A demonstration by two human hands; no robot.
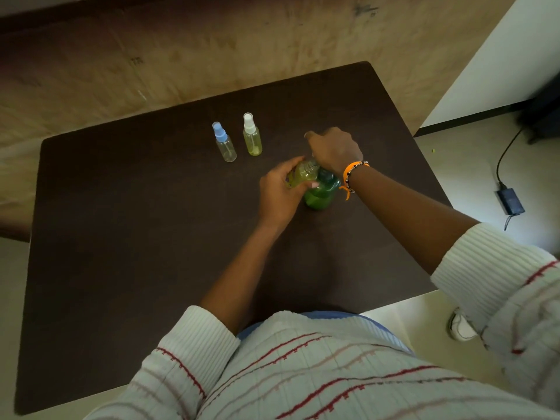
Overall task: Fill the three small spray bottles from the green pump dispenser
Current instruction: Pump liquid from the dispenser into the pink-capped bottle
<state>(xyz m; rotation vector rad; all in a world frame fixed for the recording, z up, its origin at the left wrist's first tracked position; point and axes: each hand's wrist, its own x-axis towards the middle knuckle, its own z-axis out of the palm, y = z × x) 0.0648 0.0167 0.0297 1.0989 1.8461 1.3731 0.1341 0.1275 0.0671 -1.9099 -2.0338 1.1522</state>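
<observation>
On the dark table a blue-capped spray bottle stands looking nearly empty, just beside a white-capped spray bottle holding yellowish liquid. The left hand grips a third small bottle, yellow-green inside, tilted with its neck toward the green pump dispenser. The right hand rests curled over the pump top.

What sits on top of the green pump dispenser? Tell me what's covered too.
The right hand rests over the green pump dispenser, covering its pump head. The left hand holds a small spray bottle against its neck. The spout stays hidden.
</observation>
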